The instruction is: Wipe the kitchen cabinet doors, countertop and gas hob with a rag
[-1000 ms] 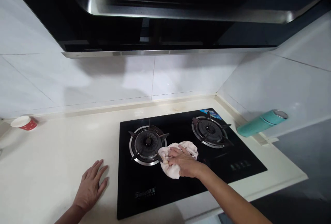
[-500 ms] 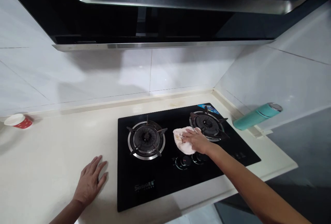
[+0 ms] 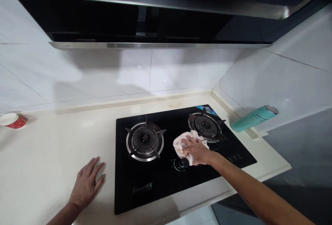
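Black stovetop (image 3: 166,183) lies beneath my right hand (image 3: 196,150), fingers curled over the bunched cloth (image 3: 179,144), probably against slipping. Left of that grip, my left hand (image 3: 84,186) (empty, fingers apart) rests on the counter (image 3: 59,142), seemingly bracing me.

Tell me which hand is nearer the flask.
Right: the right hand is on the cloth, left of the flask; the left hand is farther left, on the counter.
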The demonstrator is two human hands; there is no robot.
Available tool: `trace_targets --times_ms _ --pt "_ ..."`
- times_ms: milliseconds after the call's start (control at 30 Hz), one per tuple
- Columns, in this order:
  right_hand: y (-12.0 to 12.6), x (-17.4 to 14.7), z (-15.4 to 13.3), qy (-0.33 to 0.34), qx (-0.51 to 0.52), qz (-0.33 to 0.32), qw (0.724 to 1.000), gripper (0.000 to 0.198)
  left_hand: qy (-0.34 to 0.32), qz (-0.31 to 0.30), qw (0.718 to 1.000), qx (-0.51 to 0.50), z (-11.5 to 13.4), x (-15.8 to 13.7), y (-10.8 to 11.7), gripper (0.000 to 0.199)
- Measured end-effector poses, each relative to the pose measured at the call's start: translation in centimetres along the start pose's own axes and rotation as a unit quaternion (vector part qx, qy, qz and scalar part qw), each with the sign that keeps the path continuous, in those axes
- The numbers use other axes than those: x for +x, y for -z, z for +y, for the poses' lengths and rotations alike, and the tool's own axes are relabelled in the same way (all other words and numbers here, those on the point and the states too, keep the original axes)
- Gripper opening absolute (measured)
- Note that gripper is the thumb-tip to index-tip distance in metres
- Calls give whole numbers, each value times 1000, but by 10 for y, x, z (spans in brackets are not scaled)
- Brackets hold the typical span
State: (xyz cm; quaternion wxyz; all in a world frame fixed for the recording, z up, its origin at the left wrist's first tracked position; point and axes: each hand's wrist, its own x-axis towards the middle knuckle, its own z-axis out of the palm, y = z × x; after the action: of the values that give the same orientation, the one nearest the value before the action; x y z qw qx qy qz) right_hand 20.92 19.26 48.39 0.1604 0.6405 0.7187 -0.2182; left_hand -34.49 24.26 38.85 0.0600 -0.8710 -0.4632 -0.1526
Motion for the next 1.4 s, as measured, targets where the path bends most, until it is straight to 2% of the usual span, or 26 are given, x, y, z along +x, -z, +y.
trace_targets --times_ms 167,233,333,467,700,1000,1133,1267,1333,1400 --pt "4 35 6 -52 -1 110 993 59 -4 0 1000 8 -2 0 -1 43" --pt "8 49 8 -71 8 132 989 59 -8 0 1000 14 -3 1 0 43" --pt "9 56 15 -55 20 138 989 52 -10 -1 1000 15 -4 1 1 43" --pt "-5 33 31 -31 31 126 991 43 -16 0 1000 16 -5 2 0 45" --pt "-36 -5 49 -125 33 172 976 54 -13 -6 1000 17 -3 2 1 44" --pt "-78 -57 67 -213 21 214 953 46 -8 -17 1000 13 -1 3 3 45" --pt "-109 -75 44 -302 30 262 916 50 -3 -20 1000 6 -2 2 0 46" --pt "-132 -83 -15 -372 69 265 887 59 -7 -9 1000 9 -2 1 -3 46" --pt "-134 -82 -53 -373 88 252 889 58 -13 -6 1000 15 -2 1 -3 45" --pt "-129 -78 -94 -335 102 239 906 53 -14 -7 1000 22 -1 2 -2 45"
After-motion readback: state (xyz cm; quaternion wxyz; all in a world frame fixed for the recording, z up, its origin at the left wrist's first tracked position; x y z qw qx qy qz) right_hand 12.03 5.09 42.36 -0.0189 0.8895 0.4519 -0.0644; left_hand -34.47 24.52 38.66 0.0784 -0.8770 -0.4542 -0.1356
